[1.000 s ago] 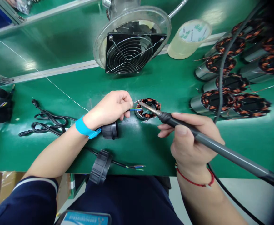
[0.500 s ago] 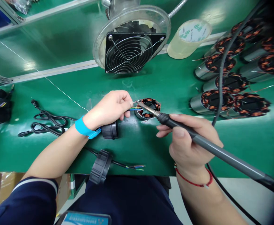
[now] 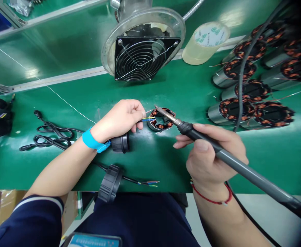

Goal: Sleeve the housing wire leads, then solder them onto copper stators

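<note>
My left hand (image 3: 127, 115) pinches thin coloured wires (image 3: 147, 119), whose ends reach the left rim of a copper-wound stator (image 3: 160, 127) on the green bench. A white solder strand (image 3: 68, 103) runs from the far left to behind my left wrist. In my right hand (image 3: 214, 154) is a soldering iron (image 3: 232, 161), fingers wrapped round its dark handle. Its metal tip is over the upper left part of the stator's windings; whether it touches them I cannot tell. Beside my left wrist lies a black cap (image 3: 120, 143).
Behind the stator stands a fan in a clear hood (image 3: 141, 60), with a tape roll (image 3: 205, 43) to its right. Several stators (image 3: 235, 111) fill the right side. Coiled black cables (image 3: 52, 133) lie left; another black cap (image 3: 110, 183) with bare wires sits at the front edge.
The soldering iron in my right hand has shifted slightly right, its tip moving from the wire ends to over the stator's windings. My left hand has stayed in place.
</note>
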Action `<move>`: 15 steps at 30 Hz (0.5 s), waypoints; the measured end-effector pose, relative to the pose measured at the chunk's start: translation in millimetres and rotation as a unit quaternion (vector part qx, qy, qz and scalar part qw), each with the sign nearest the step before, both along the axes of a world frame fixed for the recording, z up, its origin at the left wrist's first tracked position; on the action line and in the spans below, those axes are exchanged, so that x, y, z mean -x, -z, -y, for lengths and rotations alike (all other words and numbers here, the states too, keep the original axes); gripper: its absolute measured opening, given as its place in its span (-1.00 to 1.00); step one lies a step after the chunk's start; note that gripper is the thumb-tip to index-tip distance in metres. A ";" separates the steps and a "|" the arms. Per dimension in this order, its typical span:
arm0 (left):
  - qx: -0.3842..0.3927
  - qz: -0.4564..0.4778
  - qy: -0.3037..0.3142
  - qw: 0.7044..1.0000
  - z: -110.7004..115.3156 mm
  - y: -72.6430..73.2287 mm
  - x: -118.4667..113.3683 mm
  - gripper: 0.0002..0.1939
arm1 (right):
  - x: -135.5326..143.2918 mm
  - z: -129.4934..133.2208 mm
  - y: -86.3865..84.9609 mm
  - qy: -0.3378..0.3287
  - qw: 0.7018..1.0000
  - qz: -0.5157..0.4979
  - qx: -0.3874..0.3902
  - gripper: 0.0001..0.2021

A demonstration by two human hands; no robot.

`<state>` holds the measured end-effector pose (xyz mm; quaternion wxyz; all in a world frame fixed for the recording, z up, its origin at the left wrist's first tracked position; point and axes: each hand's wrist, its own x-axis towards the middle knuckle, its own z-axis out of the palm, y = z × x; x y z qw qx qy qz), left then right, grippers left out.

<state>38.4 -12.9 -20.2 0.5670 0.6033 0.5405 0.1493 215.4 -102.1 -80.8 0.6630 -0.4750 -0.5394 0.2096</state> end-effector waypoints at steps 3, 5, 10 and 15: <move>-0.001 -0.004 0.002 1.000 -0.1 -0.5 0.1 -0.85 | -1.4 0.6 0.4 0.012 1.000 -0.013 -0.018 -0.81; -0.002 -0.006 0.002 1.000 0.0 -0.9 0.2 -0.85 | -3.3 -0.8 1.8 0.035 0.998 -0.009 -0.057 -0.82; -0.002 -0.009 0.004 1.000 0.3 -2.0 0.6 -0.86 | -6.3 -6.1 5.4 0.046 0.979 -0.003 -0.196 -0.81; -0.001 -0.009 0.003 1.000 0.4 -3.5 0.6 -0.85 | -4.3 -4.1 4.4 0.037 0.986 -0.001 -0.160 -0.83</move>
